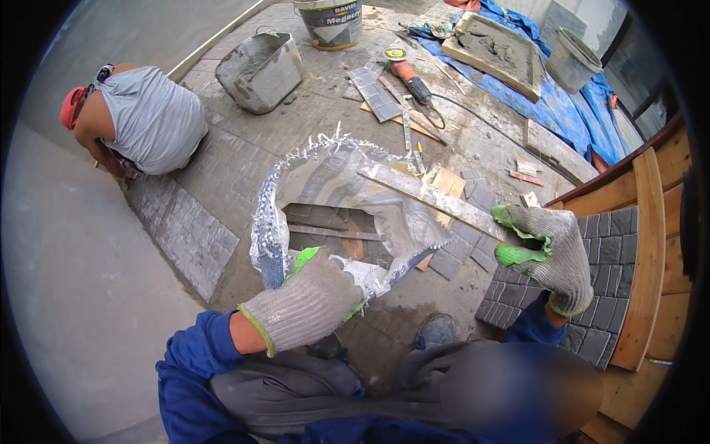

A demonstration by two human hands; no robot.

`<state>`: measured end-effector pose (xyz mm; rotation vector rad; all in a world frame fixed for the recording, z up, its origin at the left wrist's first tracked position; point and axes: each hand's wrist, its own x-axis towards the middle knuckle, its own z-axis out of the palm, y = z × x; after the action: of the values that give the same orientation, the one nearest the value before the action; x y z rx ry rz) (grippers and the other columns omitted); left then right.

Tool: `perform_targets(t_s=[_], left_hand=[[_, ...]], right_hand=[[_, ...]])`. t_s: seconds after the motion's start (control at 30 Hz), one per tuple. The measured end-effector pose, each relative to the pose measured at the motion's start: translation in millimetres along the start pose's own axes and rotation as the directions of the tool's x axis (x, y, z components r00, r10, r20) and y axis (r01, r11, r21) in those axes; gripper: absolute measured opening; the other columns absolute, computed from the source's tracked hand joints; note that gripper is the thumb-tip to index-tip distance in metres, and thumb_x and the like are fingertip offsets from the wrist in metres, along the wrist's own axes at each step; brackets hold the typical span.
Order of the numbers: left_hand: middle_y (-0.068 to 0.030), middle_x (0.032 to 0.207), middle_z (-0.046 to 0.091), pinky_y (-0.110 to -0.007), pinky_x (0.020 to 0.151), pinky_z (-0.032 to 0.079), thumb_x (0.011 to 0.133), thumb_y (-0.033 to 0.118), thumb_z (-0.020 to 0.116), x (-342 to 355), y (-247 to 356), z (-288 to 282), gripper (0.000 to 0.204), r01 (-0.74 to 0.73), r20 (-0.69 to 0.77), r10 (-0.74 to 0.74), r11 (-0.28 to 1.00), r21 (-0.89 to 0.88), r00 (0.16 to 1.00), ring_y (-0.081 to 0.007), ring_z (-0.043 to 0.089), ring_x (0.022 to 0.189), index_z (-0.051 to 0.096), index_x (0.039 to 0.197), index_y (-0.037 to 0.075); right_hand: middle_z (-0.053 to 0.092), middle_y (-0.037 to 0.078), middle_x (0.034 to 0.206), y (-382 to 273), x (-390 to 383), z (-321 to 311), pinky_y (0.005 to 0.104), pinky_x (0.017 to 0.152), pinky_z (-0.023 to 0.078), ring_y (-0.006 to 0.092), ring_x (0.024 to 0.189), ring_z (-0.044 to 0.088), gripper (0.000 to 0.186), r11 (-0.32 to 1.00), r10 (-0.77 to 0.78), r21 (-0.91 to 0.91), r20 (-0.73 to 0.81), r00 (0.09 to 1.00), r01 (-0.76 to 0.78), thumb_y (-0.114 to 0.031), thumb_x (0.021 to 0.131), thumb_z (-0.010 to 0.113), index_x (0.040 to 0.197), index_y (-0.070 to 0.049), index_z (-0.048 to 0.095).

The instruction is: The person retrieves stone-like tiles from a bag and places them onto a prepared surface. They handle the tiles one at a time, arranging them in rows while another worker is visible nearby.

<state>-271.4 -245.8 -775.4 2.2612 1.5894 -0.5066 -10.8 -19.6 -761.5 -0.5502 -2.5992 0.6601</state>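
Observation:
A torn, frayed woven sack point(325, 181) hangs in front of me, white and blue outside and greyish inside. My left hand point(303, 296), in a grey knit glove with green on it, is closed on the sack's near edge. My right hand point(547, 248), in a matching glove with torn green fingertips, pinches the right end of a long, flat, dirty strip point(429, 198). The strip's far end lies over the sack's right side. Through a gap in the sack, narrow dark strips and tile pieces show on the ground. The strip's material is unclear.
A co-worker point(151, 111) crouches at the wall on the left beside laid grey tiles point(185, 229). Ahead stand a cut-open grey container point(259, 78) and a paint bucket point(330, 26). An angle grinder point(410, 80) trails a cable. A mortar tray point(495, 55) rests on blue tarp. Dark tiles point(606, 244) lean right.

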Motion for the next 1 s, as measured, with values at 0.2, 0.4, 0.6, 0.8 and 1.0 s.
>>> perform_targets(t_s=[0.2, 0.4, 0.6, 0.8, 1.0], left_hand=[[-0.0061, 0.088, 0.071, -0.042, 0.087, 0.049, 0.081, 0.022, 0.072, 4, 3, -1, 0.018, 0.000, 0.083, 0.003, 1.000, -0.026, 0.997, -0.0262, 0.069, 0.093, 0.071, 0.097, 0.015], [-0.0063, 0.089, 0.071, -0.042, 0.088, 0.048, 0.079, 0.027, 0.074, 3, -1, -1, 0.021, 0.007, 0.161, -0.011, 1.000, 0.026, 0.987, -0.0252, 0.069, 0.093, 0.071, 0.098, 0.018], [-0.0061, 0.083, 0.071, -0.044, 0.085, 0.050, 0.071, 0.019, 0.073, -6, -15, 7, 0.022, 0.087, 0.012, -0.086, 0.996, -0.030, 0.996, -0.0285, 0.069, 0.089, 0.072, 0.094, 0.017], [-0.0076, 0.077, 0.068, -0.046, 0.079, 0.049, 0.069, 0.017, 0.075, -16, -26, 6, 0.020, 0.123, -0.007, -0.124, 0.989, -0.078, 0.992, -0.0297, 0.067, 0.084, 0.072, 0.089, 0.016], [-0.0073, 0.078, 0.069, -0.045, 0.078, 0.050, 0.068, 0.018, 0.076, -13, -34, 10, 0.021, 0.121, 0.011, -0.120, 0.988, -0.091, 0.993, -0.0292, 0.067, 0.083, 0.074, 0.089, 0.017]], right_hand=[[0.073, 0.017, 0.085, -5, 44, 68, 0.0441, 0.068, 0.057, 0.0338, 0.077, 0.072, 0.044, 0.988, -0.135, -0.017, 0.373, 0.918, 0.153, -0.043, 0.082, 0.077, 0.112, -0.011, 0.073], [0.071, 0.018, 0.085, -11, 71, 216, 0.0466, 0.069, 0.057, 0.0358, 0.082, 0.072, 0.040, 0.990, -0.139, 0.088, 0.403, 0.904, 0.113, -0.041, 0.086, 0.071, 0.110, -0.009, 0.069], [0.070, 0.021, 0.114, 9, 47, 205, 0.0448, 0.084, 0.056, 0.0356, 0.101, 0.070, 0.050, 0.979, -0.123, 0.196, 0.356, 0.926, 0.055, -0.040, 0.093, 0.066, 0.128, -0.005, 0.064], [0.073, 0.016, 0.115, 108, 35, 120, 0.0365, 0.088, 0.061, 0.0228, 0.099, 0.073, 0.041, 0.256, 0.019, 0.949, 0.187, 0.982, -0.186, -0.025, 0.102, 0.064, 0.130, 0.005, 0.064], [0.069, 0.025, 0.121, 212, 65, 188, 0.0456, 0.092, 0.054, 0.0402, 0.104, 0.069, 0.064, 0.789, 0.608, -0.050, -0.077, 0.790, -0.612, -0.050, 0.093, 0.064, 0.139, -0.005, 0.058]])
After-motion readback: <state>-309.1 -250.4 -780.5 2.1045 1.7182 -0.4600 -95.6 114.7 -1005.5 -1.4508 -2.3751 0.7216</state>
